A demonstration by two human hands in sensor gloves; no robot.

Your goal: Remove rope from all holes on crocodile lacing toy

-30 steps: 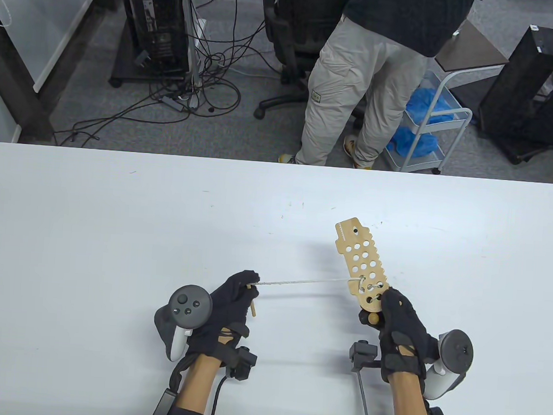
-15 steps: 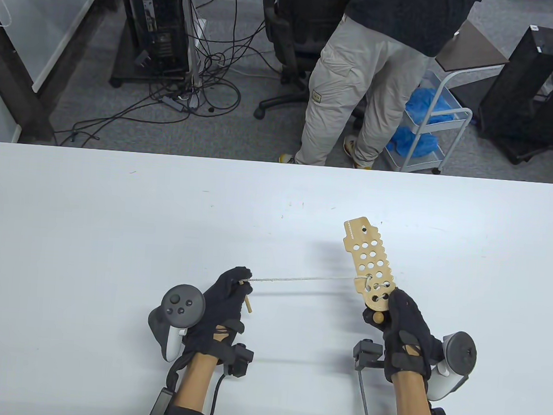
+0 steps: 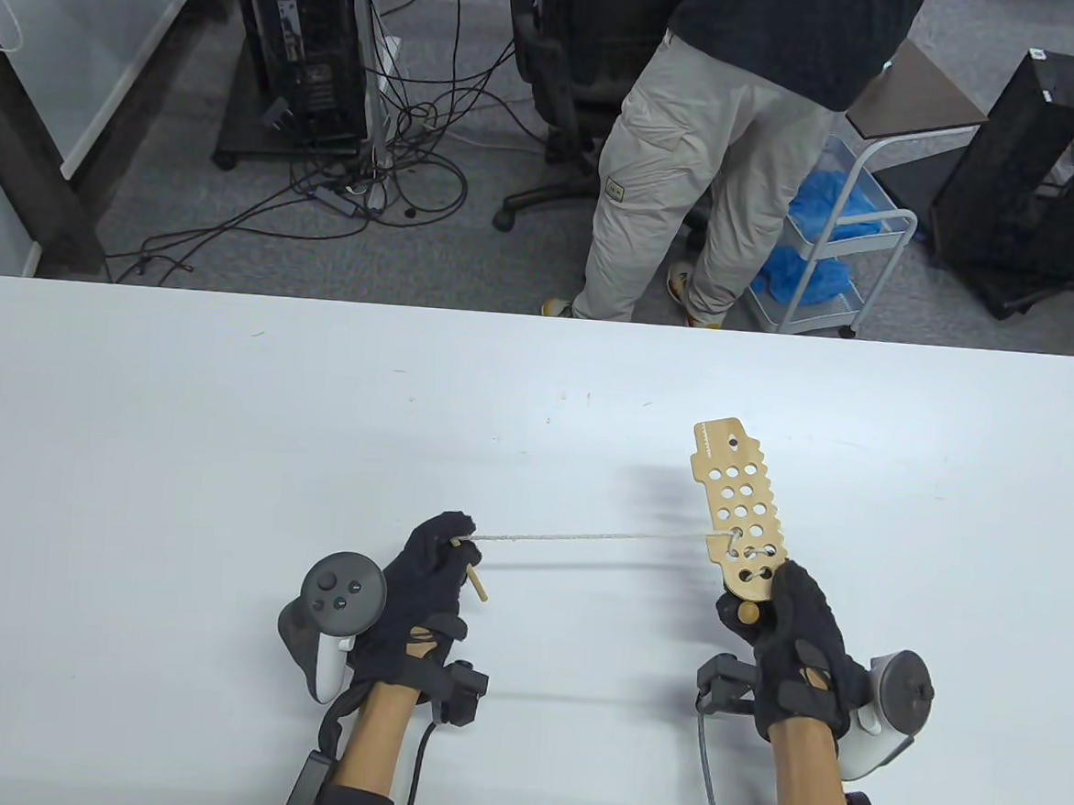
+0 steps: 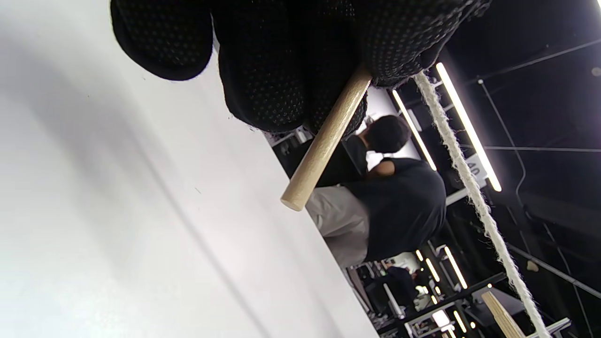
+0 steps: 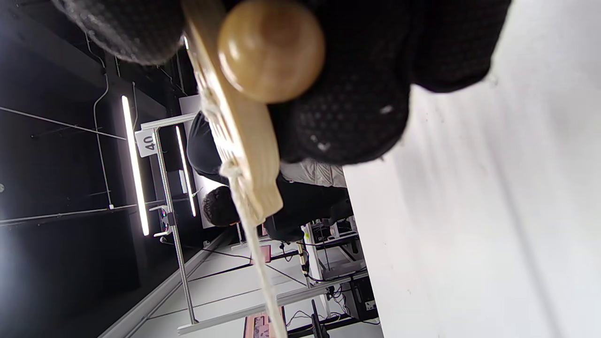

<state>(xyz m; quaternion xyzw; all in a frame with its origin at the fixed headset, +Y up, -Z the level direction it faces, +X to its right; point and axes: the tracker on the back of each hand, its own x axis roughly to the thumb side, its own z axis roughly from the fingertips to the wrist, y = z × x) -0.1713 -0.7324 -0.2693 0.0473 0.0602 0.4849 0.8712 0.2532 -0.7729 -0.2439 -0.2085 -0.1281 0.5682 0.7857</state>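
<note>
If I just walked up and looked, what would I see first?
Probably the white rope stretched tight across the middle of the table, between two black-gloved hands. The left hand pinches the rope's end with its wooden stick, and the right hand holds up the wooden crocodile lacing toy full of round holes. Behind the table, a person stands among tangled cables.
</note>
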